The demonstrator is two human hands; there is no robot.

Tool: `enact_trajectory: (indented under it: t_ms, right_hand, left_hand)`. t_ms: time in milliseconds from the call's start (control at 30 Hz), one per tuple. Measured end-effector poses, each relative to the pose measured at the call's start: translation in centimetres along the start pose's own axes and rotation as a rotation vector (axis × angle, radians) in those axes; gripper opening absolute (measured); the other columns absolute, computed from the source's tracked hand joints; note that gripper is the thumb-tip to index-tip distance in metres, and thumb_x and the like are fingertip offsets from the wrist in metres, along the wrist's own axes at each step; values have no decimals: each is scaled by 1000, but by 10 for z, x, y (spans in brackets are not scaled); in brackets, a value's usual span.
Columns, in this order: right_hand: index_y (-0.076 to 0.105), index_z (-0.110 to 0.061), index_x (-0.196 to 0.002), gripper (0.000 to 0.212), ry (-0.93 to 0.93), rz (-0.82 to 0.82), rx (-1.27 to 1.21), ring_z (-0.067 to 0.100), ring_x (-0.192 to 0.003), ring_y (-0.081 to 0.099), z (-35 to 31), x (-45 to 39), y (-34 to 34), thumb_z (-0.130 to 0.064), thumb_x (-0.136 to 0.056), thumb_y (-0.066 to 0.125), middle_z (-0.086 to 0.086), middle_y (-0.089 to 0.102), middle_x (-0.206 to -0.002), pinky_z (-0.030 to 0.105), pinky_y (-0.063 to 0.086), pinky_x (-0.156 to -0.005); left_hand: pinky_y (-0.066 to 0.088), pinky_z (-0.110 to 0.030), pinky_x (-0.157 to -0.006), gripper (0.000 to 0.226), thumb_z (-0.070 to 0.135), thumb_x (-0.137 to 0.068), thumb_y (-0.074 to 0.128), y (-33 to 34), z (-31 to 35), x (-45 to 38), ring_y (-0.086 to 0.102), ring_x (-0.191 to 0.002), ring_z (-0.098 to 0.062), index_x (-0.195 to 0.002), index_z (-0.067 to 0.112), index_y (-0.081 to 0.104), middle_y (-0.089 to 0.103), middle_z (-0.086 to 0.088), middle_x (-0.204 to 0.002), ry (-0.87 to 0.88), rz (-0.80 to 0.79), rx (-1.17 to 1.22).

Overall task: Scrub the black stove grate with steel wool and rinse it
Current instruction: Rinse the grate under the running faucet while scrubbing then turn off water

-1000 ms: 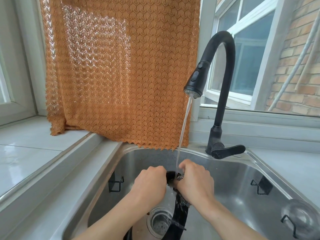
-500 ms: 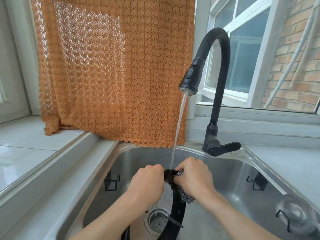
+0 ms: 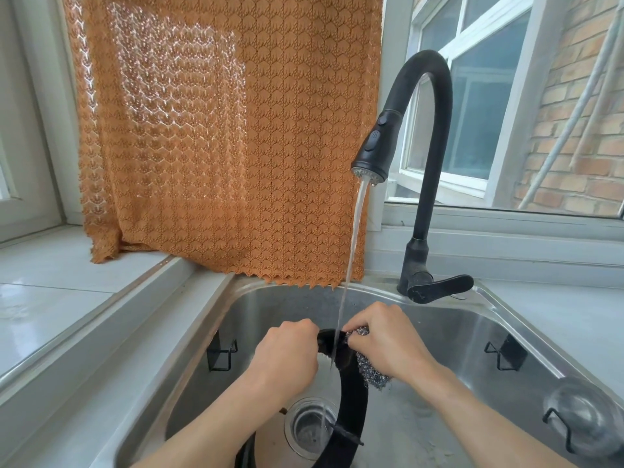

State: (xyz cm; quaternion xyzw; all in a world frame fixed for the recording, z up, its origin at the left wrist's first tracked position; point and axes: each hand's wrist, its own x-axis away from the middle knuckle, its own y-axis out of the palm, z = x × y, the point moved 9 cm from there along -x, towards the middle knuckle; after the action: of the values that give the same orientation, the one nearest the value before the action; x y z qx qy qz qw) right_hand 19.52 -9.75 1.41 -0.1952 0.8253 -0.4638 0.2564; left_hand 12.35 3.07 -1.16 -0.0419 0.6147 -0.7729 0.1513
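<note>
A: Where is the grate [image 3: 351, 396]?

B: Held on edge in the sink [image 3: 456, 336], a black ring standing over the drain [image 3: 309, 428], its top under the stream from the tap [image 3: 418, 157].

A: And the hands?

B: The left hand [image 3: 287, 356] grips the top of the ring, fingers curled round the rim. The right hand [image 3: 388, 342] holds the steel wool [image 3: 371, 373] bunched in curled fingers and presses it against the rim just beside the left hand. Water runs down between the two.

A: How will it handle?

B: It looks like cast metal, so I'd judge it stiff and fairly heavy, and wet it will likely be slippery. A full wrap round the rim, as the left hand has, seems the safe hold. A small prong sticks out low on the ring, a thing to keep knuckles away from. The wool is soft and springy and moulds to the curve.

A: Anything else about?

B: Black hooks hang on the sink walls, an orange curtain [image 3: 229, 136] falls to the back rim, and pale counter [image 3: 54, 298] lies to the left.
</note>
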Motion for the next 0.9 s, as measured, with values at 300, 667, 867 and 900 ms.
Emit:
enact_trajectory:
  t_ms: [300, 667, 867, 900]
  right_hand:
    - [77, -36, -101, 22, 174, 68, 98, 11, -87, 68, 49, -2, -14, -21, -86, 70, -14, 73, -109, 35, 56, -88]
    - [74, -49, -95, 23, 57, -193, 7, 7, -100, 65, 35, 3, 24, -30, -83, 76, -21, 71, -105, 41, 56, -88]
    - [76, -44, -95, 20, 5, -162, -13, 4, -91, 65, 24, 7, 13, -31, -80, 78, -19, 72, -104, 37, 57, -83]
    - [76, -44, -96, 20, 1, -161, -7, 1, -89, 63, 24, 7, 13, -32, -80, 77, -19, 72, -104, 35, 56, -82]
  left_hand:
    - [59, -41, -77, 12, 16, -101, 51, -1, -13, 2, 67, -84, -29, -104, 14, 62, 68, -5, -93, -45, -38, 33]
    - [53, -32, -66, 11, 19, -92, 56, -9, -15, 9, 60, -75, -23, -102, 14, 56, 59, -2, -83, -84, -51, -13]
    - [46, -30, -63, 10, 22, -93, 57, -13, -14, 13, 58, -77, -23, -98, 17, 50, 56, -1, -85, -90, -38, -25]
    - [47, -30, -63, 10, 23, -93, 57, -13, -14, 13, 58, -77, -23, -99, 17, 51, 57, -1, -86, -90, -37, -21]
